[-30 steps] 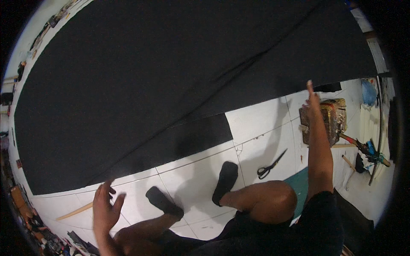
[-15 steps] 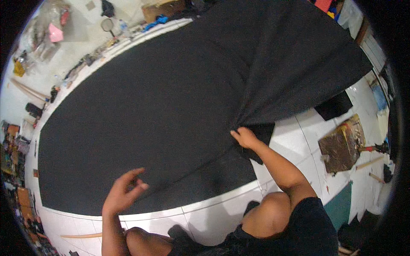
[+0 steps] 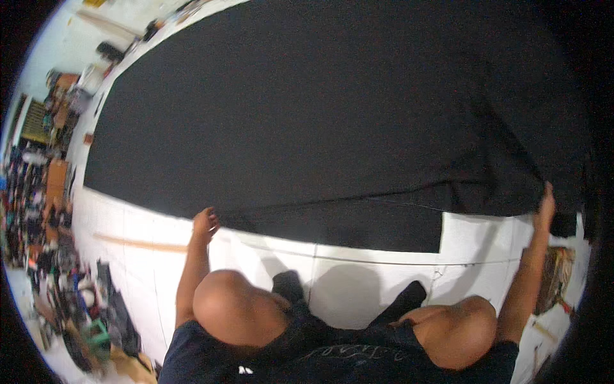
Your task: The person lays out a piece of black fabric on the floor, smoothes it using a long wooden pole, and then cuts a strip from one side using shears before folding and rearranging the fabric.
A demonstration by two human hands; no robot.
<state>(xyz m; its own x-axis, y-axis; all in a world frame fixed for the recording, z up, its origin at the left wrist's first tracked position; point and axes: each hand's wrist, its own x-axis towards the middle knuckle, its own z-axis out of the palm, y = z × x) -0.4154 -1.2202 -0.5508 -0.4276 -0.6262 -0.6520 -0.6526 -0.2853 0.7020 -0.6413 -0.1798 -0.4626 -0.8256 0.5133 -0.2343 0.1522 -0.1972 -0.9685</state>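
A large sheet of black fabric (image 3: 307,121) lies spread over the white tiled floor, with a long fold running near its close edge. At that edge on the left, my left hand (image 3: 205,224) has its fingers curled in on the fabric. Far out to the right, my right hand (image 3: 546,203) pinches the fabric's near edge, and creases fan away from its fingertips. Under the fold, a lower layer of black cloth (image 3: 384,233) shows, ending in a straight cut corner.
A wooden stick (image 3: 144,244) lies on the tiles left of my knees. Piled clutter (image 3: 61,173) lines the left side, with a green stool (image 3: 96,336) lower down. Beyond my right forearm is a worn brown board (image 3: 555,278).
My right hand has carried the fabric edge out to the right, widening the spread. My left hand, open above the cloth before, has come down onto the near edge. The view has shifted.
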